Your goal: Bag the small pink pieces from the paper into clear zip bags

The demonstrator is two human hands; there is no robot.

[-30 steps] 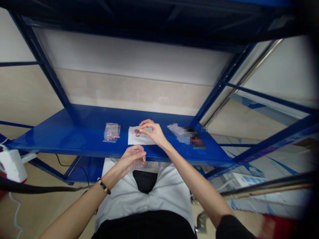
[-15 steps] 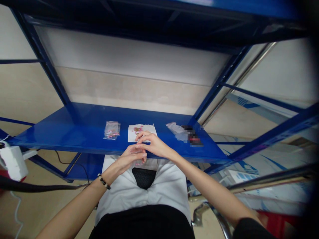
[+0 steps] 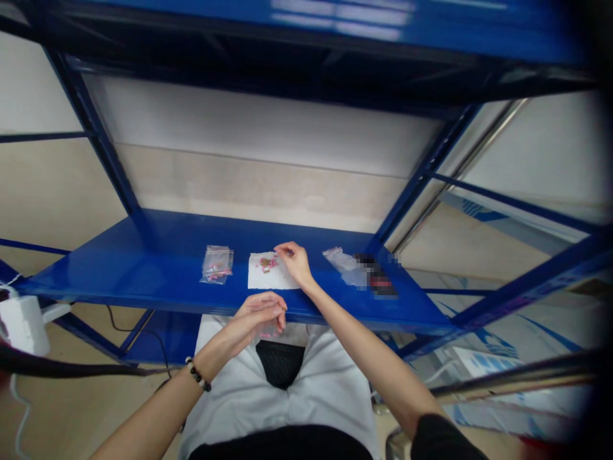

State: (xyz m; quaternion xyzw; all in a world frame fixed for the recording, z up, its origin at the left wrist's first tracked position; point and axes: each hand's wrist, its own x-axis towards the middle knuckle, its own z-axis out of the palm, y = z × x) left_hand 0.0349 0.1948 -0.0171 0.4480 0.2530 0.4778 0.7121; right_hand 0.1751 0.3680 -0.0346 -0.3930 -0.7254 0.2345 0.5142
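Note:
My left hand (image 3: 258,316) is at the shelf's front edge, its fingers curled round a small clear plastic bag (image 3: 268,331) with pink bits inside. Most of that bag is hidden by the palm and fingers. Over the right part of a white sheet (image 3: 258,280) hovers my right hand (image 3: 295,263), thumb and fingertips drawn together. Whatever sits in that pinch is too small to make out. On the sheet, left of these fingertips, lies a little heap of pink and golden-brown pieces (image 3: 267,262).
Clear zip bags (image 3: 217,265) with pink pieces lie left on the blue shelf (image 3: 158,255). To the right are an empty-looking clear bag (image 3: 347,265) and a blurred dark item (image 3: 376,275). An upper shelf (image 3: 287,64) hangs overhead. A white plug block (image 3: 23,322) is far left.
My right hand has left my left hand and moved forward to the sheet beside the small pieces. My left hand stays near the shelf edge with the bag. The view has tilted up slightly.

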